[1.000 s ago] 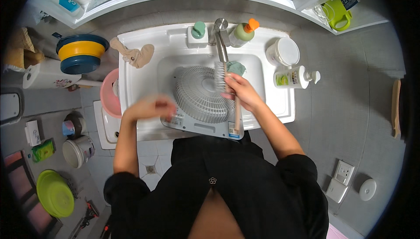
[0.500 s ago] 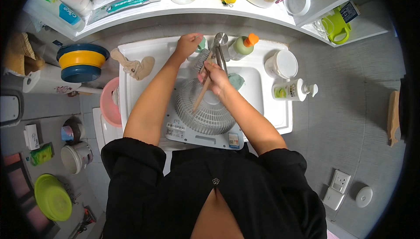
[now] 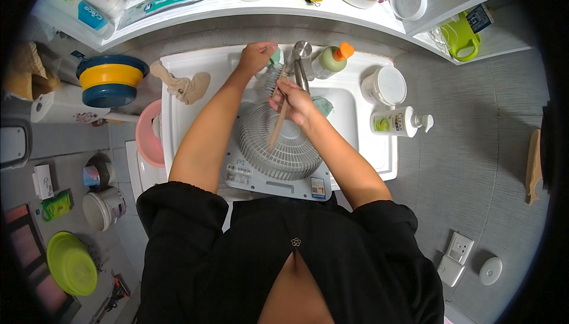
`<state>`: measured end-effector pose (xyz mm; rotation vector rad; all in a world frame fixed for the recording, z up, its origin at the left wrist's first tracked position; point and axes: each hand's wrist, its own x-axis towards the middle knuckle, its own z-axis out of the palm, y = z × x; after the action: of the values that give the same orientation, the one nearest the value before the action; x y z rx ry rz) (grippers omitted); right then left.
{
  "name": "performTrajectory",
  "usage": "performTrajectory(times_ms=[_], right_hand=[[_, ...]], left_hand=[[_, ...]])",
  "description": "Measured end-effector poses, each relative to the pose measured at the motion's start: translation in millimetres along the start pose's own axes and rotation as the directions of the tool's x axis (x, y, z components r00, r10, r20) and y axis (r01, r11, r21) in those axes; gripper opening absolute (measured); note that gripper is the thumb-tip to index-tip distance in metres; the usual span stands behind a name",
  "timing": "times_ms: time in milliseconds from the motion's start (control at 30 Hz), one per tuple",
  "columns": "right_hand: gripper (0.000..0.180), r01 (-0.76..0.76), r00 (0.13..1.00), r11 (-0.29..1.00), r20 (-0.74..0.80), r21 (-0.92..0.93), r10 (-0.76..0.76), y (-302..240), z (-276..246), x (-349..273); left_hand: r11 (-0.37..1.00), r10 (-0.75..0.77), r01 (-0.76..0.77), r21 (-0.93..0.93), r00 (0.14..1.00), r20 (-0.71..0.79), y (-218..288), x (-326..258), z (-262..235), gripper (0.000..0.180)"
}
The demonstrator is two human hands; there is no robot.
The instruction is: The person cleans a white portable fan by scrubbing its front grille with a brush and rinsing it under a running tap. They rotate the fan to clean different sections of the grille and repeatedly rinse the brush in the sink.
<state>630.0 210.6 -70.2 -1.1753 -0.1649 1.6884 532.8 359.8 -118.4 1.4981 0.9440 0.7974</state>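
The fan grille (image 3: pixel 278 146) lies in the white sink (image 3: pixel 379 164), just under the tap (image 3: pixel 299 57). The right hand (image 3: pixel 293 101) is closed around a thin wooden stick (image 3: pixel 277 129) that points down to 7 o'clock onto the grille. The left hand (image 3: pixel 256 57) rests at 11 o'clock from the grille, maybe on a small green thing; its grip I cannot tell. The stick could slip between the ribs and bend one if pushed hard.
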Motion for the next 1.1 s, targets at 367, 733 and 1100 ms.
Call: performTrajectory(times_ms=[367, 733, 1100], right_hand=[[0.029, -0.053, 0.994, 0.908, 0.062, -0.415, 0.086, -25.4, -9.7, -102.9], [0.042, 0.243, 0.956, 0.322, 0.283, -0.915, 0.082, 1.4, -26.8, -174.5], [0.040, 0.552, 0.711, -0.462, 0.682, -0.694, -0.174, -8.5, -4.4, -192.1]], left_hand=[[0.971, -0.170, 0.209, -0.114, 0.944, 0.282, 110.6, -149.6, -60.4, 0.021], [0.670, -0.507, 0.666, -0.328, 0.733, 0.454, -11.7, -384.5, 1.4, 0.052], [0.402, -0.233, 0.356, -0.843, 0.931, 0.282, 42.2, -308.2, 66.0, 0.052]])
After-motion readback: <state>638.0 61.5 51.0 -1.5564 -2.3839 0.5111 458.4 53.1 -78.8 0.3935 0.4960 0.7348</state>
